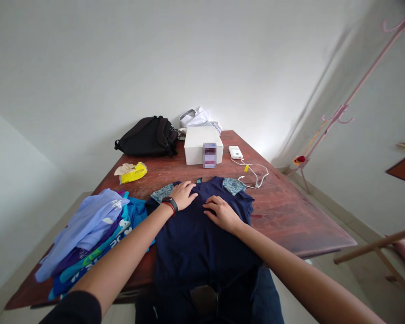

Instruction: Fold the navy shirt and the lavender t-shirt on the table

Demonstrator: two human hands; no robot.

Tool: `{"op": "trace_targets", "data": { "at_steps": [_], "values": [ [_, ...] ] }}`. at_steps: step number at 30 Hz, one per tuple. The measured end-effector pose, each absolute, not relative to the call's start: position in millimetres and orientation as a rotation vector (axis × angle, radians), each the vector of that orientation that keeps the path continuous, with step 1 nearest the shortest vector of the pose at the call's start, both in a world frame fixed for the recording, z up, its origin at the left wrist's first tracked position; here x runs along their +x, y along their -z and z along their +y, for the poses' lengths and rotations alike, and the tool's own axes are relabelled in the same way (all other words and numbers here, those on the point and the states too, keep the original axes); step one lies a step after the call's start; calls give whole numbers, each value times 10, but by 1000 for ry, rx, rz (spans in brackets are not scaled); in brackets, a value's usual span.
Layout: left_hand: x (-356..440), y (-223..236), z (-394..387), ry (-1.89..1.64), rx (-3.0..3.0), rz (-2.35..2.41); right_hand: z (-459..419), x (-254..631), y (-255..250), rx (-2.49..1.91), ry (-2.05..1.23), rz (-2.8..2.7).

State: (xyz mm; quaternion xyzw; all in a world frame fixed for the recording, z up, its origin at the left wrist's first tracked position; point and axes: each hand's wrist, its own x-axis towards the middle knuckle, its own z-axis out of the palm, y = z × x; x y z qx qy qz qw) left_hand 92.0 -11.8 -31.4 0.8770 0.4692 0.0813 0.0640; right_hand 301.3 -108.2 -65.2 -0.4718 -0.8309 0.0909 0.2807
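Note:
A dark navy T-shirt (202, 238) with patterned pale-blue shoulder patches lies spread on the wooden table, its lower part hanging over the front edge. My left hand (182, 195) rests flat on the shirt near the collar, fingers stretched out; a dark band and a red cord circle that wrist. My right hand (222, 213) lies on the chest of the shirt, fingers extended and slightly bent. Neither hand shows cloth gripped in it. Left of the shirt sits a pile of clothes (94, 229) in lilac, purple, blue and teal.
On the table (290, 216) stand a white box (202, 135) and a black backpack (145, 137), with white cloth (195, 117) behind. A yellow tissue pack (134, 173) lies left; a white device (235, 152) with a cable lies right. A pink coat rack (344, 108) stands at right.

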Motion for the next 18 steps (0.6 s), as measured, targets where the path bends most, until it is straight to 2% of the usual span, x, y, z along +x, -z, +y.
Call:
{"op": "trace_targets", "data": {
  "at_steps": [5,9,14,18],
  "values": [
    [1077,200,420,-74,2582,1474,-1107,3031,617,-1276,-233,-2245],
    [1173,67,501,68,2595,1336,-1102,3026,607,-1279,-250,-2248],
    [1131,-205,217,80,2670,1158,-1102,3037,603,-1239,-326,-2160],
    [1022,-348,-371,-12,2736,974,-1054,3078,611,-1212,-511,-1915]
  ]
}}
